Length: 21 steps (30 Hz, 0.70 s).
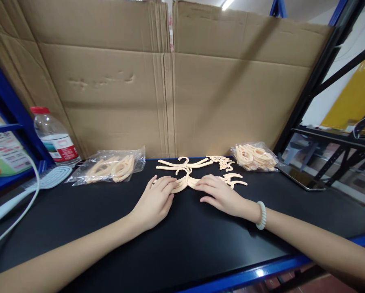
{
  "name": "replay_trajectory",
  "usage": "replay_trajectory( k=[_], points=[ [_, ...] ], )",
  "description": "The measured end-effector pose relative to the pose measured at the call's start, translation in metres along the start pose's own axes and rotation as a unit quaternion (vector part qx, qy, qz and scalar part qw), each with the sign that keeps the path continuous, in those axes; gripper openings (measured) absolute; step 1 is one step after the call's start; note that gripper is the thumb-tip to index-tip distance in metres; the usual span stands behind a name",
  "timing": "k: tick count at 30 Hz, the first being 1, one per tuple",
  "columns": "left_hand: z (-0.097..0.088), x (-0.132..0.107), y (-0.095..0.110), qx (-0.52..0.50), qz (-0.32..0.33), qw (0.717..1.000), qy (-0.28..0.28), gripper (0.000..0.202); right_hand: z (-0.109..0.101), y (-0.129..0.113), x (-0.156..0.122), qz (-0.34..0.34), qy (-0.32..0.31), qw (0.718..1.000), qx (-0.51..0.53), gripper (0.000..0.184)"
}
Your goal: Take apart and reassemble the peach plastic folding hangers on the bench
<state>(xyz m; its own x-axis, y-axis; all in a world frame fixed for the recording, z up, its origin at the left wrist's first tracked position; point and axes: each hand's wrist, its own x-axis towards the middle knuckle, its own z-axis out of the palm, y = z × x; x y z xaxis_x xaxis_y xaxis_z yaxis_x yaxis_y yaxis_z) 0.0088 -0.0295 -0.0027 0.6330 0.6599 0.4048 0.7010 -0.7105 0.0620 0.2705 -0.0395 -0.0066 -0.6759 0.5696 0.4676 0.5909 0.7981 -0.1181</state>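
Several small cream plastic hangers (186, 173) lie in a loose pile near the back of the black table (182, 240). My left hand (155, 201) rests flat on the table, fingers stretched out, its fingertips on the left arm of the nearest hanger. My right hand (220, 195), with a pale bead bracelet at the wrist, lies flat too, fingers spread, touching the right arm of the same hanger. Neither hand grips anything.
A clear bag of hangers (111, 166) lies at the back left, another bag (254, 156) at the back right. A water bottle (55, 138) and a white power strip (50, 178) sit at left. A tablet (301, 178) lies at right. Cardboard (170, 89) walls the back.
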Motion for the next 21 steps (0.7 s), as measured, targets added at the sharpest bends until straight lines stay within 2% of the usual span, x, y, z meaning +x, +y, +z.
replay_trajectory(
  k=[3, 7, 15, 21],
  points=[
    [-0.0016, 0.0005, 0.0012, -0.003, 0.019, 1.0, 0.008, 0.03, -0.0033, -0.008, -0.0003, -0.061, -0.025, 0.998, 0.002, 0.025],
    [-0.0028, 0.0012, 0.0017, -0.019, 0.046, 0.999, 0.015, 0.025, -0.0063, -0.0128, -0.0008, -0.083, -0.049, 0.995, 0.001, 0.025],
    [-0.0021, 0.0005, 0.0026, -0.045, 0.067, 0.996, 0.03, 0.024, -0.0043, -0.0101, -0.002, -0.068, -0.057, 0.995, 0.04, 0.024],
    [-0.0016, -0.0005, 0.0019, -0.05, 0.057, 0.997, 0.03, 0.023, -0.0022, -0.0075, -0.0012, -0.035, -0.036, 0.99, 0.134, 0.019]
  ],
)
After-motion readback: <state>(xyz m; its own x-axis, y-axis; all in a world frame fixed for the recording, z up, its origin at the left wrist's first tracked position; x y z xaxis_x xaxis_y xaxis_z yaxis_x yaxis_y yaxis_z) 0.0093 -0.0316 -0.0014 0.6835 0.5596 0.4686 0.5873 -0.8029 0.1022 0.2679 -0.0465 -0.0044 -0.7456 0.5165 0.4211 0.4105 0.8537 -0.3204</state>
